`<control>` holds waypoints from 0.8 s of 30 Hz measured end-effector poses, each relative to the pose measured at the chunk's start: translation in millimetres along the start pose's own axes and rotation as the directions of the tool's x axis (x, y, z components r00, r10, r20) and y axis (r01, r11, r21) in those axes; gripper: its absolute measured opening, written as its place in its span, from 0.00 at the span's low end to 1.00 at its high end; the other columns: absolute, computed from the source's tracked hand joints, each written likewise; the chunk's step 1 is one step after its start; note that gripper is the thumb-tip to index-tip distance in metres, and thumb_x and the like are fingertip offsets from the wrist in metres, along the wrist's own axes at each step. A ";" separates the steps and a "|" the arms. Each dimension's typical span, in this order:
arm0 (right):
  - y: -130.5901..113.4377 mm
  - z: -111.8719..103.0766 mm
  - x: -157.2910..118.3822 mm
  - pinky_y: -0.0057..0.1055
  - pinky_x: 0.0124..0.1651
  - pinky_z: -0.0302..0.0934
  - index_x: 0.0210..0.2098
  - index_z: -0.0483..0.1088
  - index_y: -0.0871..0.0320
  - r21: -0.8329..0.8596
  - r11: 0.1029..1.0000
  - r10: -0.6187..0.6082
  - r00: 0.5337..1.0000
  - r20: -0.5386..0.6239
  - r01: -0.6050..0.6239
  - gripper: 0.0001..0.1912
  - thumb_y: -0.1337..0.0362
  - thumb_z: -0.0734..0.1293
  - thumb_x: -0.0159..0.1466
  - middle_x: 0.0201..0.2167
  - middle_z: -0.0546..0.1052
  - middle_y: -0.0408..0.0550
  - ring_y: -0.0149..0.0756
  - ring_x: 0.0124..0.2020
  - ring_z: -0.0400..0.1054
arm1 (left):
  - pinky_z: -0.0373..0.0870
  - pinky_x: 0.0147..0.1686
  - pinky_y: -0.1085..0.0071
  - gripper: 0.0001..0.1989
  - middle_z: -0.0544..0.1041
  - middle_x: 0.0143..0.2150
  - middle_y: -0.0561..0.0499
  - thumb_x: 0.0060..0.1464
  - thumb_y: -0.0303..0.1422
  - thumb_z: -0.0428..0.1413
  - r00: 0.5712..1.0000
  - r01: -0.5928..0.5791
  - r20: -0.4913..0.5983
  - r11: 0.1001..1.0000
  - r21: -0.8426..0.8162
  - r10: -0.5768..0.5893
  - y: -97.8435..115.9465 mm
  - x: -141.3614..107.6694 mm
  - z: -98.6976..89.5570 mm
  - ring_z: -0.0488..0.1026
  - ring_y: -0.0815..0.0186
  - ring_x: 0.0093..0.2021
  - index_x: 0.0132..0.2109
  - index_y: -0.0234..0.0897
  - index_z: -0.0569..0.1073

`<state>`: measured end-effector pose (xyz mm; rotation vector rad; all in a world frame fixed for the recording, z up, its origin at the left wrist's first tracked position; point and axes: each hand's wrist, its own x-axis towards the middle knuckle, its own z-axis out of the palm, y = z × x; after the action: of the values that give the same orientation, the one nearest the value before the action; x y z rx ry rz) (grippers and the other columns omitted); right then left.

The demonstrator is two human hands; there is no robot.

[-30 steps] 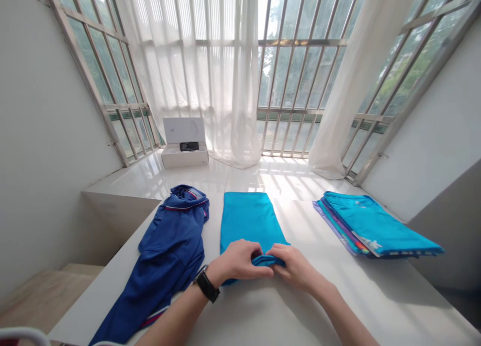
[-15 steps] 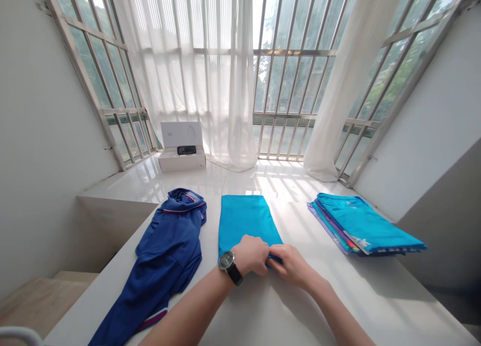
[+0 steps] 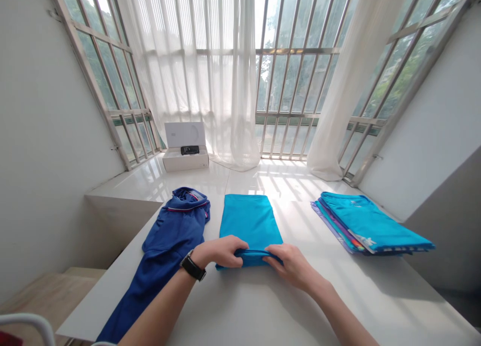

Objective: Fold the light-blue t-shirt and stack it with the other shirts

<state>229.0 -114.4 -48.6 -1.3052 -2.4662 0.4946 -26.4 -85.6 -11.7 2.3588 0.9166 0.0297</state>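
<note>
Turquoise cloth (image 3: 250, 218) lies folded — left hand (image 3: 223, 251) and right hand (image 3: 292, 266) both pinch its near edge.

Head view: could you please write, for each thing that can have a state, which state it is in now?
Turquoise cloth: folded flat, near edge gripped
Left hand: closed on the near edge's left part
Right hand: closed on its right part
Navy garment: wrinkled, stretched out long
Clothes stack: folded, piled in layers
White box: lid open, dark object inside
White curtains: parted
Wristwatch: worn, strap fastened
</note>
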 end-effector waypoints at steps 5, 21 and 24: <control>-2.1 -2.4 -0.2 0.30 0.31 0.51 0.32 0.69 0.54 0.054 0.998 0.036 0.999 0.008 -0.036 0.21 0.49 0.55 0.72 0.26 0.72 0.43 0.33 0.26 0.60 | 0.55 0.27 0.73 0.06 0.64 0.26 0.56 0.50 0.32 0.53 0.996 0.006 -0.088 0.995 -0.098 -0.014 -8.9 -15.1 -2.0 0.60 0.69 0.27 0.28 0.38 0.63; 26.0 -1.6 6.0 0.32 0.33 0.54 0.28 0.70 0.55 0.185 0.944 0.289 0.955 -0.064 -0.274 0.24 0.42 0.60 0.66 0.25 0.72 0.44 0.37 0.28 0.65 | 0.61 0.31 0.73 0.20 0.70 0.28 0.53 0.63 0.47 0.48 0.872 0.132 -0.428 0.957 -0.259 -0.236 -40.4 -7.1 17.0 0.66 0.66 0.31 0.32 0.37 0.69; 29.8 0.1 6.8 0.32 0.35 0.56 0.30 0.72 0.55 0.230 0.930 0.309 0.948 -0.072 -0.286 0.23 0.42 0.61 0.65 0.27 0.75 0.45 0.38 0.30 0.68 | 0.63 0.34 0.72 0.18 0.75 0.32 0.51 0.64 0.46 0.46 0.836 0.161 -0.479 0.954 -0.253 -0.268 -42.7 -4.1 21.5 0.70 0.64 0.33 0.35 0.38 0.71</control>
<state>247.1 -93.0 -61.0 -1.5754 -2.0677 0.7235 -50.6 -74.7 -51.7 2.0687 1.3551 0.6571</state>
